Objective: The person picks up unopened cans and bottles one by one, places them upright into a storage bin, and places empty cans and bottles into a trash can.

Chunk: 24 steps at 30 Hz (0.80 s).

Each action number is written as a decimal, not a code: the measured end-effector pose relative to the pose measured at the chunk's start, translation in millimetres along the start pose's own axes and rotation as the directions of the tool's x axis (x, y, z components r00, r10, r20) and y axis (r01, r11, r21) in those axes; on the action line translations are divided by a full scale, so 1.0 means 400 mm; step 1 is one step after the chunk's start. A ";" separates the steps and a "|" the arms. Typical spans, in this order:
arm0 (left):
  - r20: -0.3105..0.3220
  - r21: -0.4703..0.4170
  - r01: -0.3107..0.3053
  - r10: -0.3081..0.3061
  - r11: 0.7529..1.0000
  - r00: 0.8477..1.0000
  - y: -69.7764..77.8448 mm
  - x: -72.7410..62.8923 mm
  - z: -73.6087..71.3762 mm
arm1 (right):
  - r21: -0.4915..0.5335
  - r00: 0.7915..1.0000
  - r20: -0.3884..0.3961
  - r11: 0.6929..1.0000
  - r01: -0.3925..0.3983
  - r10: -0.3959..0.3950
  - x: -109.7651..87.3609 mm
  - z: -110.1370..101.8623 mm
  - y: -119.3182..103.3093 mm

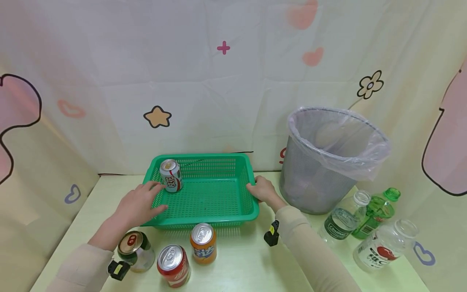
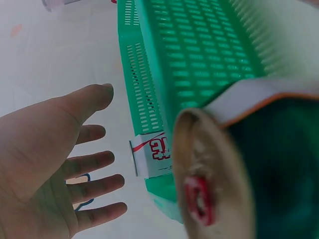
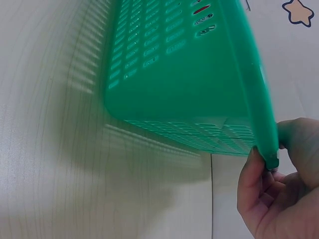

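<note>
A green plastic basket (image 1: pixel 202 221) stands on the table, with one white-and-red drink can (image 1: pixel 170 178) upright in its back left corner. My right hand (image 1: pixel 265 190) grips the basket's right rim, thumb and fingers pinching the edge, as the right wrist view of that hand (image 3: pixel 279 194) shows. Over the basket's left side hovers my left hand (image 1: pixel 140 202), its fingers spread and extended near the white can. In the left wrist view the palm and fingers of that hand (image 2: pixel 75 164) hold nothing. A gold-topped can (image 2: pixel 209 199) looms close to the left wrist camera.
In front of the basket stand the gold-topped can, a red can (image 1: pixel 174 265) and an orange can (image 1: pixel 203 243). To the right are a mesh bin (image 1: pixel 310 178) with a plastic liner, a clear bottle (image 1: pixel 344 215), a green bottle (image 1: pixel 375 213) and a clear jar (image 1: pixel 386 245).
</note>
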<state>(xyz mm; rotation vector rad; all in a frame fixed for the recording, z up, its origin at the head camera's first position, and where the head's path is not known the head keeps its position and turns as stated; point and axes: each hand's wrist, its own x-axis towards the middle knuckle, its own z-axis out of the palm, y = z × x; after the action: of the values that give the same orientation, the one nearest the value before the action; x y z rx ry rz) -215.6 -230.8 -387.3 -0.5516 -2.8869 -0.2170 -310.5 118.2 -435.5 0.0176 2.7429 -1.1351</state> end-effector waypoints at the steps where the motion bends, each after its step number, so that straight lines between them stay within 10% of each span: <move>1: -0.009 -0.006 -0.003 0.003 1.000 1.000 0.000 -0.007 0.004 | 0.001 1.000 0.001 1.000 0.000 0.000 0.000 0.000 0.000; 24: -0.086 -0.080 -0.012 0.005 0.997 0.996 0.027 -0.103 0.057 | 0.004 1.000 0.012 1.000 -0.009 0.009 -0.009 -0.005 -0.011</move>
<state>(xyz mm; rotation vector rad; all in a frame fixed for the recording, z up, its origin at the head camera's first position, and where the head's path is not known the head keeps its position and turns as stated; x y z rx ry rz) -177.5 -231.1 -417.0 -0.5545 -2.8022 -0.3486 -307.7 116.8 -430.3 0.0240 2.7273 -1.1353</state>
